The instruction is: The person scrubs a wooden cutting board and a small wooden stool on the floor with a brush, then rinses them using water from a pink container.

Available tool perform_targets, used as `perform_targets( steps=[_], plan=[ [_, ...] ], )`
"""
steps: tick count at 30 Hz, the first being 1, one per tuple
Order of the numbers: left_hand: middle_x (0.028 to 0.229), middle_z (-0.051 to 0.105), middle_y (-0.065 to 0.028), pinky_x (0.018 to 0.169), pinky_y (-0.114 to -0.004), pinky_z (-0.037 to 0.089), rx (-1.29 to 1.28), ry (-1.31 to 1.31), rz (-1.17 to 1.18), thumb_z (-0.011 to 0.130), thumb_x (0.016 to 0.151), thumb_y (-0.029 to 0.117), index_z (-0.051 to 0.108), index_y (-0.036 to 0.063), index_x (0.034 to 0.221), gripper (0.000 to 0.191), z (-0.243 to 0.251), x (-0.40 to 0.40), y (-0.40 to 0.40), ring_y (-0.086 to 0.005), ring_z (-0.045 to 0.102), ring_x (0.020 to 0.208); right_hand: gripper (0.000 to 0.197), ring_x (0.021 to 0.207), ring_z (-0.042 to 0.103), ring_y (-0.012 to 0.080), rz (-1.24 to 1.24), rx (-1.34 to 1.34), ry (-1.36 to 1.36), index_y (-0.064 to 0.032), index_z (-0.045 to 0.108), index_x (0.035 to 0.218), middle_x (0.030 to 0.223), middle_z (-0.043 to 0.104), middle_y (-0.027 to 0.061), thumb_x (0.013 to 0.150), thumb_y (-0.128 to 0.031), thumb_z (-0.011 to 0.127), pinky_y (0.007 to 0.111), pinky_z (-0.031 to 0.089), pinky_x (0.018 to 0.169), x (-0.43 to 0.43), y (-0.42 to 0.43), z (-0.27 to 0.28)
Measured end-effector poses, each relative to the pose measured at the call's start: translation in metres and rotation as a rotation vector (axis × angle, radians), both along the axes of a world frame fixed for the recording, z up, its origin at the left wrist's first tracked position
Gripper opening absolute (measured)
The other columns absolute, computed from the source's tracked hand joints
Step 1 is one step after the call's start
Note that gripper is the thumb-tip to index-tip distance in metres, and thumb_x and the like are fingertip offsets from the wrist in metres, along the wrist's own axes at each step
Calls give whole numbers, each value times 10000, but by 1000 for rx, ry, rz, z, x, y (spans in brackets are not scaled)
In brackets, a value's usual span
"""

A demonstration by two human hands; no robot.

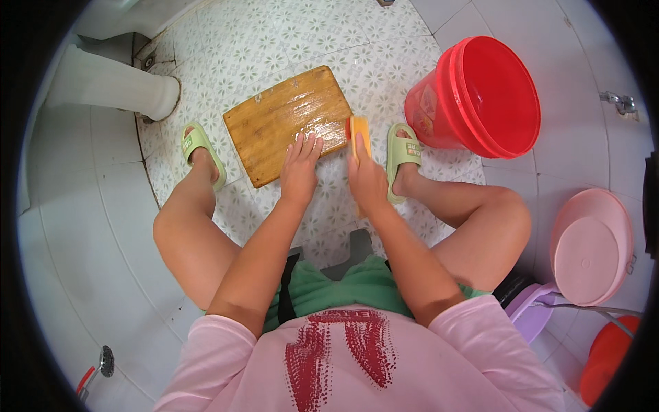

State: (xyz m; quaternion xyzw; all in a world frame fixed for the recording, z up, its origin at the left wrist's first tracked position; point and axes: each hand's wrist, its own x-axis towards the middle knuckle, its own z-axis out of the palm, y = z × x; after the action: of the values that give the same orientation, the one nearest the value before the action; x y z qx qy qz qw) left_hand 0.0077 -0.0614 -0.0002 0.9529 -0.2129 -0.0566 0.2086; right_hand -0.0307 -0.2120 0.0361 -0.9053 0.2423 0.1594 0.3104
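A wet wooden cutting board (288, 121) lies at a slant on the patterned tile floor between the person's feet. My left hand (302, 167) rests with its fingers on the board's near edge, the fingers slightly apart. In my right hand (368, 180) is a yellow-handled scrubbing brush (360, 129), held on its side against the board's right edge. Its reddish bristle side faces the board, and the palm hides part of the handle. Water glistens on the board's surface close to both hands.
A red plastic bucket (497, 98) stands beyond the right slipper (404, 154). On the left is a white pedestal (123, 87). Pink (587, 257) and purple (533, 314) basins are by the right wall, below a metal tap (620, 103). A steel-wool scrubber (106, 360) is at lower left.
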Motion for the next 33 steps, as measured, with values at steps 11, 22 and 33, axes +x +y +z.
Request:
perform_targets(
  steps=[11, 22, 33],
  plan=[
    [1393, 472, -64, 1102, -426, 314, 19, 16, 2, 537, 727, -129, 514, 115, 1313, 635, 0, -1, 4, -279, 361, 1340, 572, 769, 630, 445, 147, -74, 105, -240, 294, 1457, 882, 668, 230, 921, -362, 454, 493, 499, 726, 3, 1, 13],
    [1371, 475, -136, 1069, -431, 345, -204, 121, 50, 583, 777, -49, 532, 78, 1274, 515, -1, 7, 25, -331, 401, 1302, 559, 863, 623, 429, 33, 55, -26, -250, 285, 1464, 928, 652, 246, 941, -385, 427, 502, 467, 811, 30, 7, 16],
    [1459, 329, -209, 1069, -402, 341, -3, 105, 386, 786, 685, 132, 395, -29, 1354, 792, 10, 0, 75, -365, 353, 1325, 539, 631, 627, 390, 253, -169, -83, -245, 307, 1453, 739, 633, 223, 941, -327, 453, 493, 504, 595, 3, 77, -10]
  ],
)
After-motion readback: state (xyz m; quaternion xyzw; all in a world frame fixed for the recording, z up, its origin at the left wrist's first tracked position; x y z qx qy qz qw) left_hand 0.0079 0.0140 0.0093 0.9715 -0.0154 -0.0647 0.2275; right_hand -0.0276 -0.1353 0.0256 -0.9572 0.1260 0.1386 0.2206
